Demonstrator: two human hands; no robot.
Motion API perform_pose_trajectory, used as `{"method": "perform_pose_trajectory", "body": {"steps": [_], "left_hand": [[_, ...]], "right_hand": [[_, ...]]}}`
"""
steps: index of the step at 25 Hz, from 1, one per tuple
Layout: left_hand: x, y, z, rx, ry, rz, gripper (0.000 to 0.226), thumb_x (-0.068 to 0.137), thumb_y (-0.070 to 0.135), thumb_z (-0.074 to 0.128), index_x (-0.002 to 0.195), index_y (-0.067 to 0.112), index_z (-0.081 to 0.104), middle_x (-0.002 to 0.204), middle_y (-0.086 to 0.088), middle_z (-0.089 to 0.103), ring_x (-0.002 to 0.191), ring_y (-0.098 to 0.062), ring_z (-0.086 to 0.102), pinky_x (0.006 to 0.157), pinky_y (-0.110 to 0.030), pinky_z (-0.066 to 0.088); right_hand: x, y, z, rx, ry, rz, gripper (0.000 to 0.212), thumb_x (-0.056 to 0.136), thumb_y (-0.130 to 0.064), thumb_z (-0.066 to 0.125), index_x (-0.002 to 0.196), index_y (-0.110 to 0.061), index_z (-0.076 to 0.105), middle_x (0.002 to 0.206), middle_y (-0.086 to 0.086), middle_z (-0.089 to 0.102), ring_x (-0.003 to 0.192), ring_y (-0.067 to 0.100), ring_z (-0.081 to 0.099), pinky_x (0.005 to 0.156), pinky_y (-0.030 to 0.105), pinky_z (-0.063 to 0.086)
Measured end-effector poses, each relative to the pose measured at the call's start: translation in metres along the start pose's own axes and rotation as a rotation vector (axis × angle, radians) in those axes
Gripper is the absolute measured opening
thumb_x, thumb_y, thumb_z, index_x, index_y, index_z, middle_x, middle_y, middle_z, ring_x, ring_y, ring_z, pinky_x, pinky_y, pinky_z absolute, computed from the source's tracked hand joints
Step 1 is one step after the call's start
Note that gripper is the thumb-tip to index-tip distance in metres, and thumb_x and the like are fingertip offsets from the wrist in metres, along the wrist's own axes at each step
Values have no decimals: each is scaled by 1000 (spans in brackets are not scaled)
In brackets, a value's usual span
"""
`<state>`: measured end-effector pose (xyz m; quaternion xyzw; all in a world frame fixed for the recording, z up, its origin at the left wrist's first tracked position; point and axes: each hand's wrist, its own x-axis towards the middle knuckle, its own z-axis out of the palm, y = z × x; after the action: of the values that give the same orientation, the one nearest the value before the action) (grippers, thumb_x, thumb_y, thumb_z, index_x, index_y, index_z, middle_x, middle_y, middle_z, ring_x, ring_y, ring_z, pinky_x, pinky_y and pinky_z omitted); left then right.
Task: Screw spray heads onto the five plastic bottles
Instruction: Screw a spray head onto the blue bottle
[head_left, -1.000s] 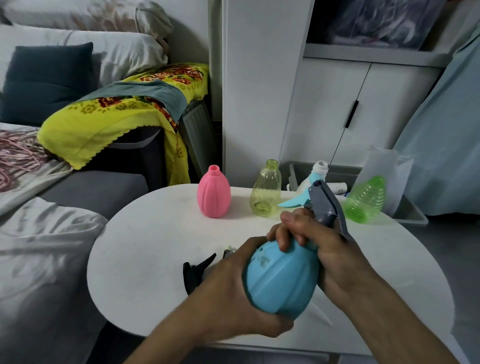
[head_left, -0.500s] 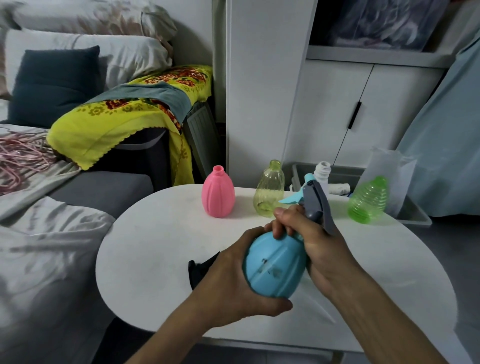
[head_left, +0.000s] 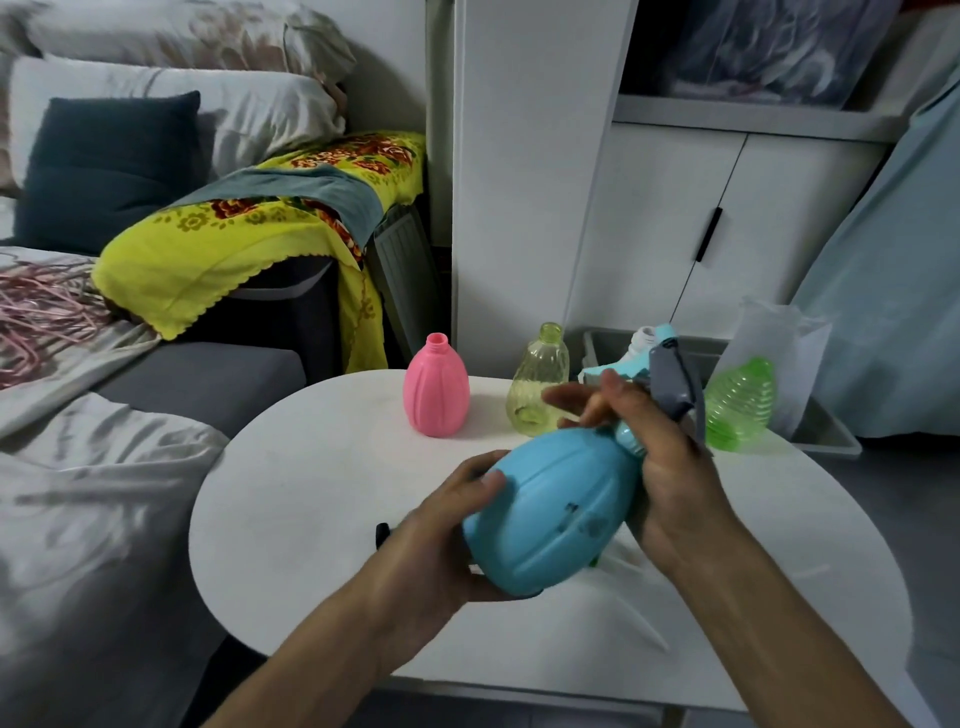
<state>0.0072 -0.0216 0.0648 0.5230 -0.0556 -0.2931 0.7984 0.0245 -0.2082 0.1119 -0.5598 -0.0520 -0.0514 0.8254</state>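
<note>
The left hand (head_left: 441, 535) cupped the base of the blue bottle (head_left: 556, 509), fingers curled round it, apparently to brace the body against twisting. The bottle was tilted, neck up and to the right, held above the bench (head_left: 311, 493). The right hand (head_left: 670, 467) closed over the neck at the grey spray head (head_left: 672, 379), thumb and lower fingers round the collar, the upper fingers stretched forward and blurred, which suggested a turn of the head onto the thread. Beyond stood the pink bottle (head_left: 435, 387), the yellow bottle (head_left: 537, 384) and the green bottle (head_left: 740, 402), all uncapped. A dark spray head (head_left: 383, 532) lay partly hidden beneath the left wrist. The white round bench stood between a bed (head_left: 78, 493) and white cabinets (head_left: 727, 218).
</note>
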Motion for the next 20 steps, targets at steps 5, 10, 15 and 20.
{"method": "perform_pose_trajectory", "body": {"steps": [5, 10, 15, 20], "left_hand": [[-6, 7, 7, 38, 21, 168, 55, 72, 36, 84, 123, 29, 66, 128, -2, 64, 111, -24, 67, 75, -36, 61], [1, 0, 9, 119, 6, 243, 67, 63, 48, 83, 125, 48, 57, 129, 7, 58, 102, -13, 69, 76, -34, 60], [1, -3, 8, 563, 221, 471, 77, 57, 50, 86, 125, 47, 50, 125, 18, 49, 107, 0, 58, 80, -15, 53], [1, 2, 2, 454, 71, 234, 65, 60, 63, 78, 120, 49, 57, 120, 13, 63, 99, -9, 67, 72, -31, 61]], "right_hand": [[2, -6, -8, 218, 81, 186, 36, 73, -38, 74, 52, -18, 53, 99, 15, 77, 93, 25, 74, 73, 41, 60], [2, 2, -4, 285, 157, 226, 33, 71, -36, 74, 51, -18, 55, 94, 13, 78, 92, 23, 75, 66, 36, 60], [2, 10, -2, 234, 188, 212, 31, 70, -32, 76, 53, -15, 55, 96, 18, 77, 92, 26, 75, 66, 36, 59], [1, 10, 2, 193, 209, 197, 32, 72, -31, 75, 58, -14, 53, 96, 18, 77, 93, 26, 74, 77, 43, 58]]}}
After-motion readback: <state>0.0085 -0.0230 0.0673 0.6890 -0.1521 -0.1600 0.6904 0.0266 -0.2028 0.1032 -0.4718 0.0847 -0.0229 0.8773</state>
